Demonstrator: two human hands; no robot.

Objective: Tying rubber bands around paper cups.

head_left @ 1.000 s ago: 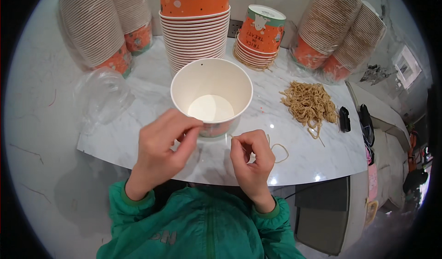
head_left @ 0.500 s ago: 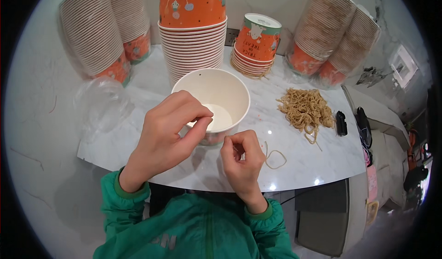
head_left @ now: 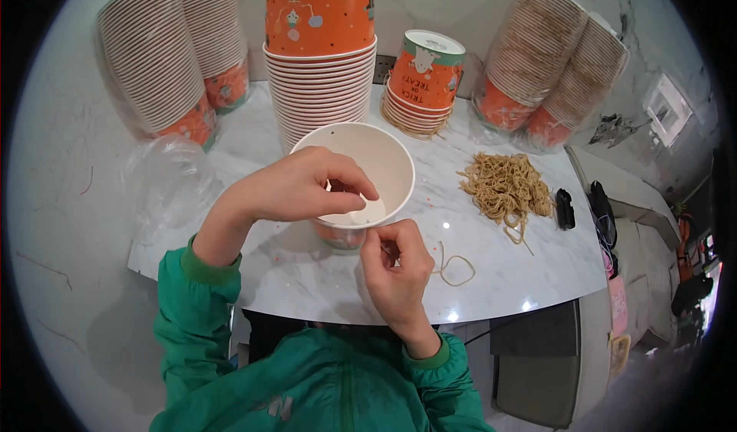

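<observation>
A white-lined paper bucket (head_left: 391, 152) stands upright on the marble table in front of me, a small hole near its far rim. My left hand (head_left: 311, 188) reaches over the left side of the rim, its curled fingers and thumb slightly apart inside the mouth; I see nothing between them. Against the bucket's near right outer wall, my right hand (head_left: 399, 267) is closed in a pinch on a thin tan string. The string's loose end (head_left: 459, 272) curls on the table to the right of that hand. The pinched tip itself is mostly hidden by the fingers.
Behind the bucket rises a tall stack of orange paper buckets (head_left: 322, 86). A shorter upside-down stack (head_left: 424, 79) stands beside it. Wrapped stacks flank both sides. Tan strings (head_left: 507, 190) lie piled at right, near a black object (head_left: 565, 209). Crumpled clear plastic (head_left: 173, 178) lies left.
My left hand has shifted right and deeper over the bucket's mouth, its fingers loosening from a pinch. My right hand has moved slightly left against the bucket wall, still pinching.
</observation>
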